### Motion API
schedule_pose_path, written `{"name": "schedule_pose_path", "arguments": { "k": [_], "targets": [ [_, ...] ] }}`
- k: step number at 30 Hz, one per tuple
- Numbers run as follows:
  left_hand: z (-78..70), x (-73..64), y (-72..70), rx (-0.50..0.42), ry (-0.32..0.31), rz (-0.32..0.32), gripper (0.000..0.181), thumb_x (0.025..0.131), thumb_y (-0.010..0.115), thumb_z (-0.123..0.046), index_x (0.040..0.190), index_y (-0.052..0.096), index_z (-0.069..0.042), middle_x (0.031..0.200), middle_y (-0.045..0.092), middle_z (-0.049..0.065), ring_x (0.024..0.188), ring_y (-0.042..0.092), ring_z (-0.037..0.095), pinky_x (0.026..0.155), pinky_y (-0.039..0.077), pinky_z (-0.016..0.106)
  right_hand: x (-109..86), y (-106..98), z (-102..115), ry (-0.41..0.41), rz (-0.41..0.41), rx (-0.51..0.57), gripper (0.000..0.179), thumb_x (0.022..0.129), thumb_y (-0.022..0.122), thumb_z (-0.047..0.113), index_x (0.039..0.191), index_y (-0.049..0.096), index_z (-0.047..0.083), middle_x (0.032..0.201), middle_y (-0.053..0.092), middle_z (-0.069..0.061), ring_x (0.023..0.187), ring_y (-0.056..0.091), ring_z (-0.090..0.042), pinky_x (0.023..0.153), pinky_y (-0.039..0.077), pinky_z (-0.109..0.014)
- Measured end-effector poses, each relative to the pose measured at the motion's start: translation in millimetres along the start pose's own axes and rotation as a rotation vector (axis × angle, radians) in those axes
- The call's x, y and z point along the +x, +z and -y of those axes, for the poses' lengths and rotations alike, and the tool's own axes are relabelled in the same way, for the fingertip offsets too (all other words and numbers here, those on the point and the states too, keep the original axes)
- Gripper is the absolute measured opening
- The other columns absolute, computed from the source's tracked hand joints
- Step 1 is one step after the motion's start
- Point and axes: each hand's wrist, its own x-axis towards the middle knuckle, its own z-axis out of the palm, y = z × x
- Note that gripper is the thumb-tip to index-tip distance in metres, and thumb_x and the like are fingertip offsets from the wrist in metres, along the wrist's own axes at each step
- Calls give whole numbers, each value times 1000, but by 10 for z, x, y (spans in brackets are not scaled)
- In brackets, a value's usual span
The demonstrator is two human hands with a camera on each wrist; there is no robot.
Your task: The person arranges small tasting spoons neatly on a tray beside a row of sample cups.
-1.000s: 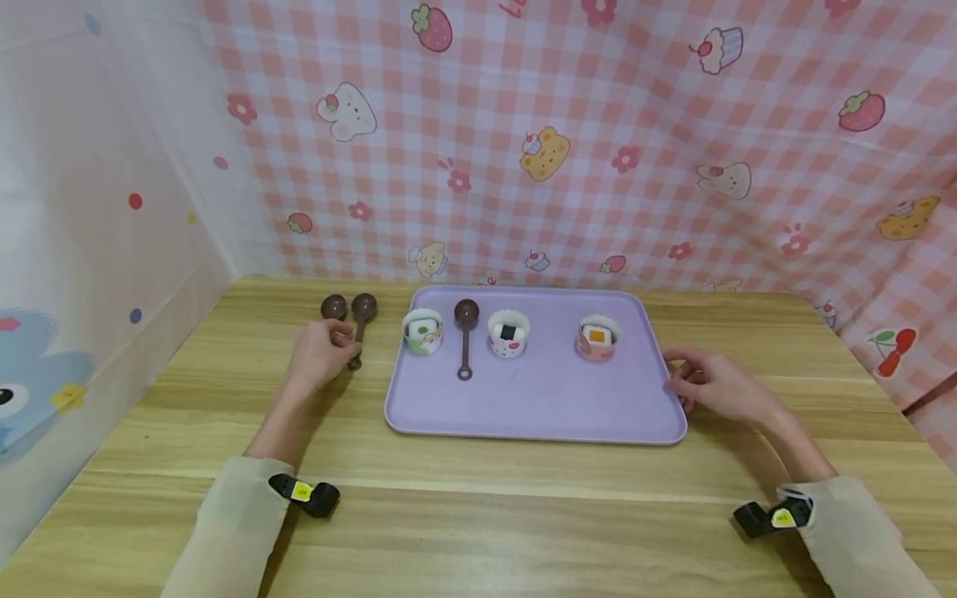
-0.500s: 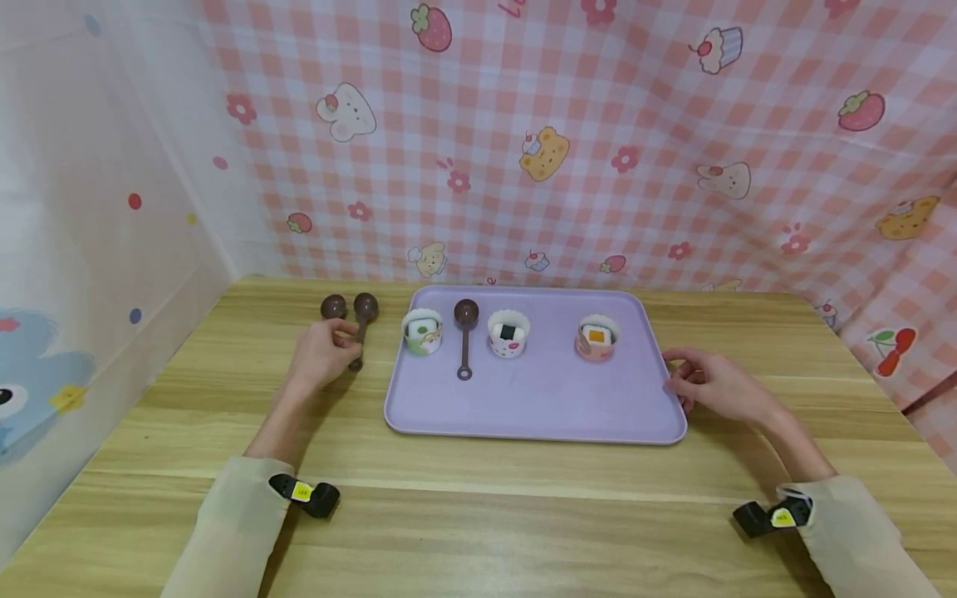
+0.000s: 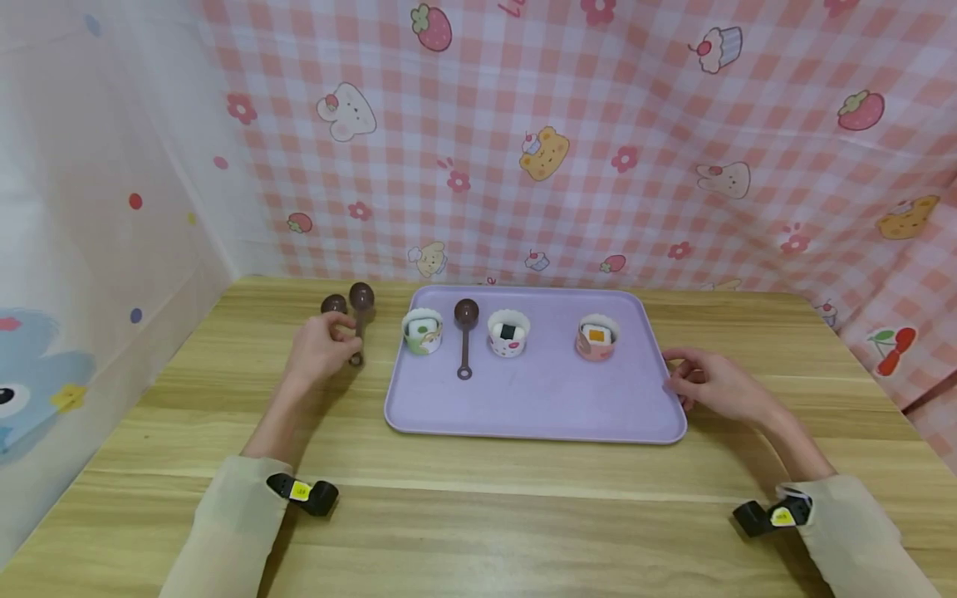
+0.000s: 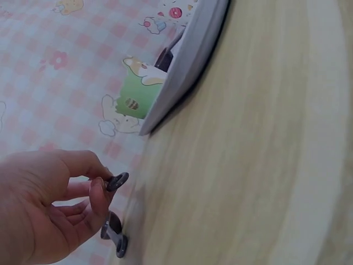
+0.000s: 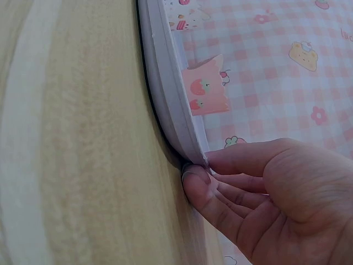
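My left hand pinches the handle of a dark brown round-bowled scoop left of the tray. In the left wrist view, the scoop's ring end shows at the thumb and forefinger, apart from the table. A second brown scoop lies just beside it, its handle hidden by the hand in the head view. My right hand grips the right rim of a lilac tray between thumb and fingers. Another brown scoop lies on that tray.
Three paper cups stand on the tray: a green one at the left, a white patterned one near the middle and a pink one at the right. Each contains a small white block. A checked pink cloth hangs behind the wooden table.
The scoop in my left hand has shifted slightly up and away from me in the head view. My right hand and the tray have stayed in place.
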Motion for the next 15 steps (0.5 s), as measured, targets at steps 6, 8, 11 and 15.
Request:
{"name": "schedule_pose_path", "arguments": {
  "k": [6,8,11,15],
  "targets": [
    [-54,-2,-11,-12,15,-11,33,87,67,-7,116,66,8,91,72,21,68,62,17,59,47,24,-7,-2,-6,-17,-3,12,39,96,62,-3,130,49,-17,87,62,-11,65,61,-11,59,55,-29],
    [-79,-4,-17,-16,19,-17,32,87,67,-6,116,66,8,89,73,20,65,61,14,57,47,23,-9,-4,1,-19,-2,12,39,96,62,-3,129,49,-17,87,61,-11,65,61,-11,59,55,-29],
    [-124,-8,-31,-26,25,-22,32,87,68,-6,116,67,7,87,73,18,60,60,11,55,46,23,-10,-10,10,-17,1,11,38,96,62,-3,129,50,-17,87,61,-11,66,61,-11,59,55,-29],
    [-186,-23,-52,-44,23,-13,32,88,67,-7,116,66,7,85,73,16,58,61,9,53,45,23,-8,-13,13,-16,4,18,38,96,62,-3,129,50,-17,87,61,-11,66,62,-11,59,55,-29]
  ]
}}
